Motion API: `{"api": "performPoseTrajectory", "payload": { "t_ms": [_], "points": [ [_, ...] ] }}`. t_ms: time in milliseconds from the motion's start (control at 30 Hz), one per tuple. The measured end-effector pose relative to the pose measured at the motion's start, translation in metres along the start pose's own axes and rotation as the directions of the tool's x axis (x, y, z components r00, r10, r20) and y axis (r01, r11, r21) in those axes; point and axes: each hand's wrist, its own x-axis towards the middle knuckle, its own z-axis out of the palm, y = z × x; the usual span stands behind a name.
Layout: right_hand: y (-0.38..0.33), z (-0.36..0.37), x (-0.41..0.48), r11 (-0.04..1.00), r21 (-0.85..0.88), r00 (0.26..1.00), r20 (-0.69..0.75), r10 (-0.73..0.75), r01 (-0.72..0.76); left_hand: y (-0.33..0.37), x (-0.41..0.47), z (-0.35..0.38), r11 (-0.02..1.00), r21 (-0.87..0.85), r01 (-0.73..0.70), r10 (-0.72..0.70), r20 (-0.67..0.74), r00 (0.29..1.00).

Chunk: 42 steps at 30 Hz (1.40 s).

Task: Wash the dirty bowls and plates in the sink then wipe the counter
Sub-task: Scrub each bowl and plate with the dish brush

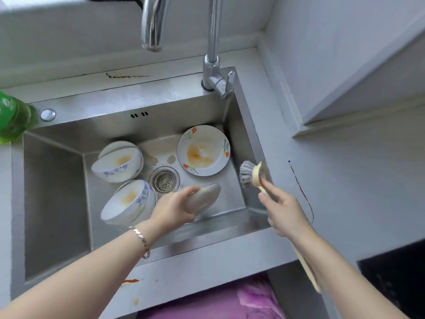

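My left hand (177, 208) grips a white plate (204, 198) by its rim, tilted on edge low over the steel sink (55, 180). My right hand (281, 210) holds a dish brush (249, 174) by its pale wooden handle, bristles pointing left at the sink's right wall. A flower-patterned plate (203, 149) smeared with orange sauce leans in the back right corner. Two stacks of stained blue-flowered bowls lie tipped on the sink floor, one (118, 164) behind the other (128, 202), left of the drain (164, 179).
The tap (213, 54) rises behind the sink, its spout (151, 26) overhead; no water runs. A green detergent bottle (12, 118) stands at the back left. Brown streaks mark the counter (345, 180) on the right, behind the sink and on the front edge. A black hob (395, 277) sits at lower right.
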Motion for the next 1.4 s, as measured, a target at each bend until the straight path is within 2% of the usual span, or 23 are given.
{"api": "performPoseTrajectory", "payload": {
  "t_ms": [133,267,400,567,667,833,1000,1100,1167,1267,1333,1400],
  "points": [
    [0.008,0.023,0.022,0.996,-0.067,0.998,0.035,0.061,-0.058,-0.015,0.001,0.015,0.996,-0.079,0.051,-0.054,-0.030,0.998],
    [0.011,0.059,0.056,0.974,-0.216,0.984,0.176,-0.023,0.062,-0.029,-0.001,0.016,0.994,-0.110,0.025,-0.028,-0.028,0.999],
    [0.008,0.078,0.088,0.911,-0.388,0.936,0.353,0.008,0.138,-0.036,-0.002,0.005,0.992,-0.122,-0.009,0.010,0.004,1.000],
    [0.001,0.085,0.105,0.855,-0.489,0.861,0.496,0.109,0.174,-0.048,0.002,0.003,0.991,-0.129,-0.028,0.038,0.076,0.996],
    [0.002,0.088,0.103,0.784,-0.591,0.850,0.499,0.167,0.193,-0.056,0.006,0.006,0.990,-0.142,-0.014,0.032,0.131,0.991],
    [0.009,0.088,0.098,0.726,-0.660,0.888,0.433,0.158,0.193,-0.059,0.008,0.024,0.966,-0.243,0.089,-0.058,0.133,0.989],
    [0.014,0.088,0.102,0.686,-0.705,0.920,0.369,0.135,0.182,-0.069,0.010,0.032,0.889,-0.431,0.153,-0.112,0.118,0.987],
    [0.014,0.090,0.102,0.663,-0.727,0.936,0.334,0.115,0.178,-0.078,-0.004,0.017,0.805,-0.535,0.257,-0.281,0.038,0.959],
    [0.015,0.089,0.099,0.637,-0.749,0.941,0.322,0.107,0.183,-0.084,-0.019,0.005,0.732,-0.601,0.320,-0.373,0.039,0.927],
    [0.021,0.090,0.087,0.514,-0.821,0.929,0.351,0.114,0.247,-0.088,-0.044,-0.009,0.616,-0.680,0.398,-0.426,0.138,0.894],
    [0.026,0.095,0.080,0.401,-0.859,0.913,0.391,0.114,0.318,-0.089,-0.057,-0.012,0.573,-0.694,0.436,-0.449,0.179,0.875],
    [0.030,0.102,0.079,0.354,-0.864,0.902,0.418,0.110,0.357,-0.090,-0.066,-0.013,0.549,-0.702,0.454,-0.465,0.195,0.864]
  ]
}}
